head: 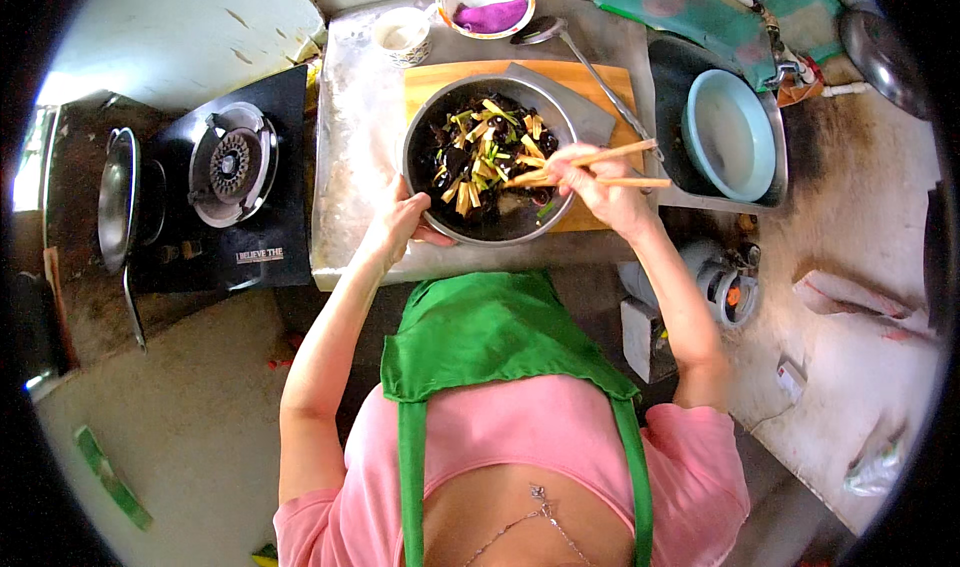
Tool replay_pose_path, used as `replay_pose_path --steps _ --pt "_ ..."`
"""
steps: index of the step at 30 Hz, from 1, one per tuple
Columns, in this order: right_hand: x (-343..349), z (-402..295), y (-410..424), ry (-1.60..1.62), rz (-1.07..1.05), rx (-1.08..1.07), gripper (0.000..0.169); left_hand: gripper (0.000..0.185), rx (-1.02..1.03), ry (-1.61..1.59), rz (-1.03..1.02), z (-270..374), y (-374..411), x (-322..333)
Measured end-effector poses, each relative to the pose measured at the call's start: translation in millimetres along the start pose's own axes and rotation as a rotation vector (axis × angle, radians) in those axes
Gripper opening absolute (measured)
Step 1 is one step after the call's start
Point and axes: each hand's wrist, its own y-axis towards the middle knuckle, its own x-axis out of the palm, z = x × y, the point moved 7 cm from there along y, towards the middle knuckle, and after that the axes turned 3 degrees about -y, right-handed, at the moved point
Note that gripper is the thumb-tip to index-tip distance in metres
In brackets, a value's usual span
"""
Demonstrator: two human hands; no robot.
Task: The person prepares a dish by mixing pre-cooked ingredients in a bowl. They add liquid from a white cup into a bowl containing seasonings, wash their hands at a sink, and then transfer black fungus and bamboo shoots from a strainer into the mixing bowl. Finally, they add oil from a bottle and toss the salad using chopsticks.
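Note:
A round metal bowl (491, 231) holds dark, glossy pieces that look like wood ear fungus, mixed with yellowish strips and green bits (480, 151). My left hand (405, 222) grips the bowl's near left rim, thumb on top and fingers beneath. Wooden chopsticks (630, 149) are in my right hand (596, 184), over the right side of the bowl. Their tips reach into the food. Beneath the bowl lies a wooden cutting board (435, 78), and a cleaver's grey blade (592, 117) shows between them at the right. The bowl hides part of the blade.
Behind the board stand a patterned cup (405, 38), a bowl with a purple cloth (491, 16) and a metal ladle (611, 91). A sink with a light blue basin (731, 136) is at right. At left are a gas burner (229, 163) and a wok (118, 199).

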Motion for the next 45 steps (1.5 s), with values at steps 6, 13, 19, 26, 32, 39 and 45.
replay_pose_path --steps 6,13,19,26,32,39,45 --pt "-14 -47 2 0.104 0.108 -0.029 0.017 0.046 0.002 0.014 0.040 -3 -3 -3" --pt "52 -8 21 0.042 0.050 -0.028 0.014 0.048 -0.004 -0.013 0.018 -4 3 -2" --pt "-26 -21 9 0.091 0.067 0.079 0.018 0.048 -0.008 0.012 0.019 -5 3 -3" --pt "-14 -52 -3 -0.147 -0.201 0.136 0.018 0.050 -0.016 0.014 0.012 -6 3 -5" --pt "16 -22 24 -0.018 0.031 -0.065 0.015 0.052 -0.037 0.003 -0.010 -3 4 -1" --pt "9 -51 31 -0.004 0.129 -0.167 0.014 0.054 -0.032 -0.008 0.005 -2 1 -3" --pt "23 -30 16 -0.195 0.038 -0.144 0.015 0.054 -0.001 -0.041 0.008 -3 3 -3"
